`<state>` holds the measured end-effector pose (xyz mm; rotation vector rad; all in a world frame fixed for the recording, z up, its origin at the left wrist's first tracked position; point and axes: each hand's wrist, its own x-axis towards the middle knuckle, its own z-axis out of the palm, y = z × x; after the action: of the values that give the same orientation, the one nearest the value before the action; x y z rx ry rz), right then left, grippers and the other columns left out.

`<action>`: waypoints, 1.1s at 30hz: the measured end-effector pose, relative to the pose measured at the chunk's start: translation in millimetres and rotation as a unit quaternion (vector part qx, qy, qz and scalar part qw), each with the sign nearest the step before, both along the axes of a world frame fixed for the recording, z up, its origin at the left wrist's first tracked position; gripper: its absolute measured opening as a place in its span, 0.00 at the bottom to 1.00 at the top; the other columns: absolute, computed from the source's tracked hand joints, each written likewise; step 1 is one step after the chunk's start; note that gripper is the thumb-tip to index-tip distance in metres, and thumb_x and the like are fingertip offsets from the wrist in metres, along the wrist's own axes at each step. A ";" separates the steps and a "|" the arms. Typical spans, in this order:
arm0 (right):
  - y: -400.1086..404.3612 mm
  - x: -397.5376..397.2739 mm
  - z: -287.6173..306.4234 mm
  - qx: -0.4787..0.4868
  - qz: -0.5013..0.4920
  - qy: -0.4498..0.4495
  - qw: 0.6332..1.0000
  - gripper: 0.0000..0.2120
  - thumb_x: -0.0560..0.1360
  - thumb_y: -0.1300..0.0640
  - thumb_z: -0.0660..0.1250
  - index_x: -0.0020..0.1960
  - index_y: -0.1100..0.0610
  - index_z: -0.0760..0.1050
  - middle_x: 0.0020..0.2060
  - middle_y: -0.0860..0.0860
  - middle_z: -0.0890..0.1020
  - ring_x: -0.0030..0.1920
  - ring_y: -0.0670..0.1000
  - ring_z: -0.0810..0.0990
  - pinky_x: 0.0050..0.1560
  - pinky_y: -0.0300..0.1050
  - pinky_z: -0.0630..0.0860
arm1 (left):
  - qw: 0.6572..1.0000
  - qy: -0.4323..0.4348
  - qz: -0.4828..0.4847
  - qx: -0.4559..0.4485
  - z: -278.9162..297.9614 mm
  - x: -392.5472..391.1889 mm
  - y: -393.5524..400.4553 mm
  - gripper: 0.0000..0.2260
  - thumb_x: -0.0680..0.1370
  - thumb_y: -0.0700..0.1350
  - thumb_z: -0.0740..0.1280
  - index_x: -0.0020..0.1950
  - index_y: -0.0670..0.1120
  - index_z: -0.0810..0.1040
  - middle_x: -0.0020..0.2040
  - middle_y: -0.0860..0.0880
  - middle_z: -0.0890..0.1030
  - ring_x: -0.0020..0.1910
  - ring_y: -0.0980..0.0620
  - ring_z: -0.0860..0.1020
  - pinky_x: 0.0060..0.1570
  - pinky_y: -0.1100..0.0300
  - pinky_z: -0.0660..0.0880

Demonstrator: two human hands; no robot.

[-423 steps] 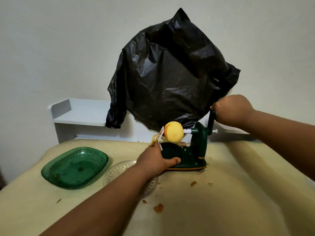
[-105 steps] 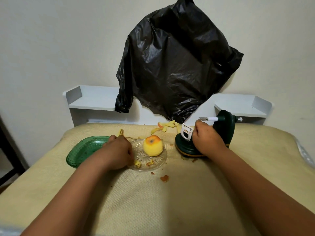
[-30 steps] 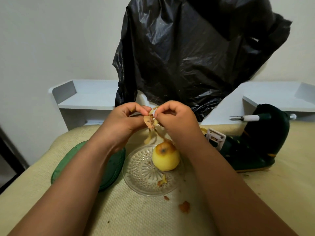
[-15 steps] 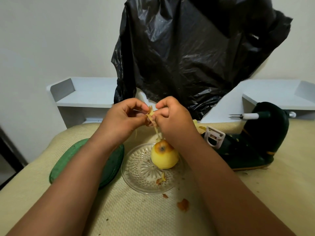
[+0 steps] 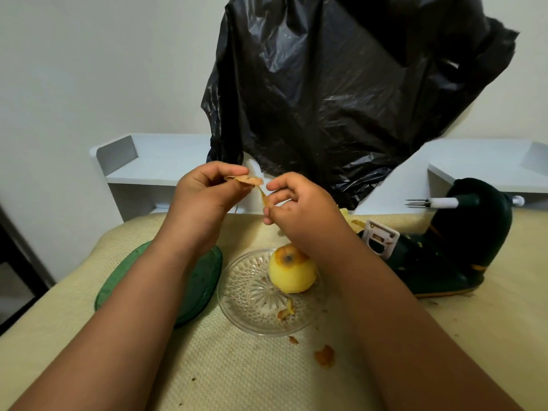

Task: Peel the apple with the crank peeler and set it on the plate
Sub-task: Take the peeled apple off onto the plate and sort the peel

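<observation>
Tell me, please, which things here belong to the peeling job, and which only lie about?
Job: yellow peeled apple; clear cut-glass plate; dark green crank peeler; thin peel strip.
Lying about: green plastic tray; black plastic bag; white shelf.

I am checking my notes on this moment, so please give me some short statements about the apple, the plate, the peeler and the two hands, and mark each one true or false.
1. The peeled yellow apple lies on the clear cut-glass plate. True.
2. The dark green crank peeler has an apple on its metal prongs. False: the prongs are bare.
3. The left hand pinches a thin strip of apple peel. True.
4. The right hand turns the crank. False: it is raised above the plate, at the peel.
5. The green glass dish lies to the right of the clear plate. False: it lies to its left.
</observation>
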<state>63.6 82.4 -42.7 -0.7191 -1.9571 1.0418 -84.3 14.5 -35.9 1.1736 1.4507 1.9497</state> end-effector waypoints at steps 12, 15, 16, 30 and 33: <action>2.1 7.0 2.2 0.003 -0.071 0.038 0.997 0.07 0.74 0.63 0.71 0.43 0.51 0.83 0.36 0.50 0.84 0.40 0.51 0.83 0.40 0.46 0.81 | 0.952 -0.260 -0.153 0.052 10.4 0.9 -4.2 0.10 0.79 0.28 0.62 0.45 0.39 0.79 0.52 0.39 0.87 0.52 0.44 0.87 0.51 0.61 0.83; -1.7 6.4 4.5 0.006 -0.061 0.063 0.996 0.06 0.73 0.64 0.72 0.42 0.54 0.83 0.35 0.51 0.84 0.40 0.51 0.84 0.43 0.47 0.82 | 0.959 -0.217 -0.181 0.010 7.6 7.2 -3.8 0.04 0.72 0.32 0.67 0.45 0.38 0.78 0.58 0.38 0.85 0.52 0.45 0.87 0.55 0.60 0.82; -2.6 5.8 5.0 0.009 -0.062 0.068 0.996 0.06 0.73 0.64 0.72 0.41 0.54 0.82 0.35 0.52 0.84 0.40 0.51 0.84 0.44 0.49 0.82 | 0.963 -0.197 -0.182 -0.003 6.3 9.0 -3.4 0.05 0.71 0.32 0.68 0.45 0.39 0.78 0.59 0.38 0.84 0.52 0.47 0.86 0.56 0.60 0.81; 2.3 6.3 -0.8 0.064 -0.130 0.015 0.989 0.10 0.70 0.54 0.76 0.37 0.54 0.75 0.29 0.46 0.75 0.30 0.44 0.72 0.29 0.35 0.70 | 0.986 -0.015 -0.157 -0.049 1.6 12.7 -4.1 0.06 0.65 0.37 0.74 0.37 0.47 0.85 0.46 0.43 0.88 0.46 0.49 0.87 0.46 0.62 0.82; -1.0 6.6 1.5 0.048 -0.078 0.030 0.995 0.08 0.73 0.53 0.73 0.38 0.52 0.77 0.31 0.46 0.78 0.33 0.46 0.77 0.31 0.37 0.73 | 0.988 -0.041 -0.149 -0.030 3.8 12.9 -5.7 0.06 0.65 0.38 0.74 0.41 0.45 0.84 0.44 0.45 0.88 0.41 0.51 0.86 0.37 0.65 0.80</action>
<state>70.2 81.4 -41.1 -0.7646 -1.8552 0.8603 -71.4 8.8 -32.0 1.1923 1.2056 1.7174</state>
